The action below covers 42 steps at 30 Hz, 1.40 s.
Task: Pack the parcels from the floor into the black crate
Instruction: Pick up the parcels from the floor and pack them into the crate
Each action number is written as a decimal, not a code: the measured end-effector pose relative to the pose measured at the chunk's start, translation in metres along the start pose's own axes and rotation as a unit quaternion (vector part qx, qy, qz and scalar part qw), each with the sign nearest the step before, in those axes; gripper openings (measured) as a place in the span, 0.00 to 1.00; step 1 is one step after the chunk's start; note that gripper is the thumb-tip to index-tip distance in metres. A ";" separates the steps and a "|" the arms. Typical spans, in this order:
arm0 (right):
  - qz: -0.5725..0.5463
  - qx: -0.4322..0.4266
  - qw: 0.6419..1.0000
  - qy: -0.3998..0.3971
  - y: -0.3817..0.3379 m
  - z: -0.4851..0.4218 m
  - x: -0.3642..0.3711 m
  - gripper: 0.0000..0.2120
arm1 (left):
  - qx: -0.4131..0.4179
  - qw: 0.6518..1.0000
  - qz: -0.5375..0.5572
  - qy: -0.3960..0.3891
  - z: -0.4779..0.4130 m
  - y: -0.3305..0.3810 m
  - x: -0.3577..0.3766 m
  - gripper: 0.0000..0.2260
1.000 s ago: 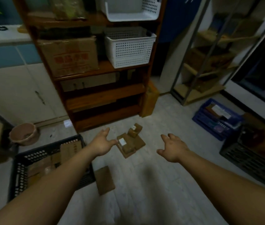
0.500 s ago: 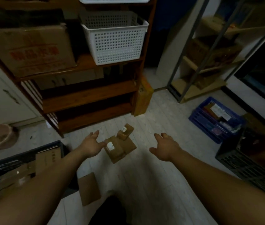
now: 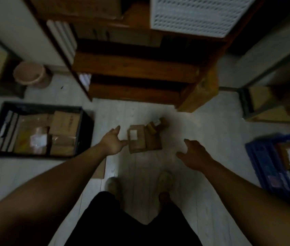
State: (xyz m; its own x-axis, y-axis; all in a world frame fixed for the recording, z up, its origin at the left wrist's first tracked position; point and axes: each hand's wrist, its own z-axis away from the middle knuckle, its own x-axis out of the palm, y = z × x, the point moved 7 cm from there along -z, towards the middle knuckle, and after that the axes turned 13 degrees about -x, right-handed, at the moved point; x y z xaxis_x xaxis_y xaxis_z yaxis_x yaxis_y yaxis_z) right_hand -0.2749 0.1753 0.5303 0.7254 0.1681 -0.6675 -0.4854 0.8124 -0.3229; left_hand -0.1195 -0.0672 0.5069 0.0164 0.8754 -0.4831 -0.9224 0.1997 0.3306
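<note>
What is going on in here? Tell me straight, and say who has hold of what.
A person stands over a small pile of brown parcels on the floor, both arms stretched down toward it. The left hand is open right beside the labelled parcel; the right hand is open, apart from the pile. Neither holds anything yet. The black crate to the left already has several parcels in it.

Brown cardboard parcels (image 3: 144, 139), one bearing a white label, lie on a pale grey plank-lined floor (image 3: 202, 121) before a reddish-brown wooden shelf (image 3: 135, 66). Left of the shelf are a black crate (image 3: 39, 106) and a pink bucket (image 3: 30, 73), right of it a blue crate (image 3: 258, 157). On the shelf is a white basket (image 3: 194, 18) patterned with holes.
</note>
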 end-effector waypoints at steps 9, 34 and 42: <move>-0.013 -0.090 0.995 -0.048 0.045 -0.178 0.086 0.31 | -0.138 0.986 0.088 0.026 -0.120 -0.055 0.112 0.35; -0.132 -0.063 0.983 0.111 0.101 -0.524 0.340 0.30 | -0.002 0.946 0.316 -0.066 -0.499 -0.097 0.269 0.22; -0.307 -0.113 0.926 0.190 0.079 -0.507 0.307 0.24 | 0.082 0.930 0.357 -0.021 -0.486 -0.072 0.246 0.16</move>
State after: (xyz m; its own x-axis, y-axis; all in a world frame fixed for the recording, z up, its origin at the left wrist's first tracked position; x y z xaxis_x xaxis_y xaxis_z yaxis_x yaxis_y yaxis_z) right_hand -0.3382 0.0076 -0.0405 0.6950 -0.5301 -0.4857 -0.1593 0.5453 -0.8230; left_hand -0.2365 -0.0800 -0.0304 -0.5591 0.8267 -0.0628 -0.6331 -0.3767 0.6762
